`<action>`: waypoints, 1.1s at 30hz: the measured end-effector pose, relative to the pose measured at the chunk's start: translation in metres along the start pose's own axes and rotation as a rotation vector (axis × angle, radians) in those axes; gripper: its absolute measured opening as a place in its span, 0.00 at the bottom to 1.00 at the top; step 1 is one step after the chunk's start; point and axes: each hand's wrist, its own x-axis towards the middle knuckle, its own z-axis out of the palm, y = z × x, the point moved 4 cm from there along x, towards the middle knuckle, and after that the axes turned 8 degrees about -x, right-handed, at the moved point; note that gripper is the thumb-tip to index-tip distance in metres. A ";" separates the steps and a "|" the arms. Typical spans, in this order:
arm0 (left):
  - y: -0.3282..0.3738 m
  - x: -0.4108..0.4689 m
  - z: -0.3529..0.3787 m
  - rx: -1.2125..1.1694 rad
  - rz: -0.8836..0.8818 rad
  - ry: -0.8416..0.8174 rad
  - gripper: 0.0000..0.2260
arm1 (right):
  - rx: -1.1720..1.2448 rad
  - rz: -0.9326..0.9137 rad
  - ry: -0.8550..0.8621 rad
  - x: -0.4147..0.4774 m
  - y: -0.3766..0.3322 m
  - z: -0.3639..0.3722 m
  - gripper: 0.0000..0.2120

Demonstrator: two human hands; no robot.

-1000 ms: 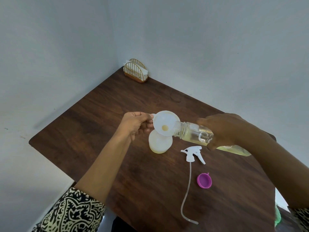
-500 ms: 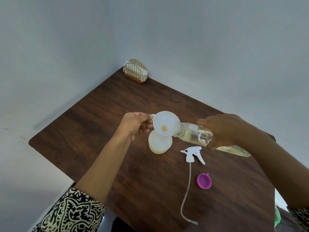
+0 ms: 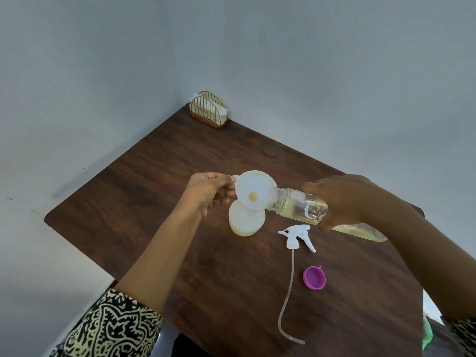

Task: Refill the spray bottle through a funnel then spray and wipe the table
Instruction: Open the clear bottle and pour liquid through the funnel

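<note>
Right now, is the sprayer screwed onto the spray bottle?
No, the sprayer lies loose on the table beside the spray bottle, which has the funnel on top.

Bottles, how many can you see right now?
2. A clear plastic bottle of yellowish liquid, tilted in the right hand; a squat translucent white bottle standing under the white plastic funnel.

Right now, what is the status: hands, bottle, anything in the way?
Left hand holds funnel by tab; right hand grips tilted refill bottle, mouth at funnel rim. Funnel over spray bottle. Sprayer and cap lie beside, apart.
</note>
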 end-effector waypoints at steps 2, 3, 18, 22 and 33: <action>0.000 0.000 0.000 -0.001 0.002 -0.002 0.03 | -0.001 0.005 -0.001 0.000 0.000 0.000 0.26; 0.000 0.000 0.000 -0.002 0.002 -0.003 0.03 | -0.001 0.005 -0.003 0.000 0.000 0.000 0.25; 0.000 0.001 -0.001 -0.002 0.006 -0.010 0.03 | -0.002 -0.006 -0.033 0.003 0.001 0.002 0.25; -0.001 0.003 -0.001 0.011 0.007 -0.006 0.03 | -0.001 -0.010 -0.023 0.004 0.002 0.001 0.26; -0.001 0.002 0.000 0.011 0.004 -0.001 0.02 | 0.019 -0.018 -0.026 0.004 0.002 0.003 0.27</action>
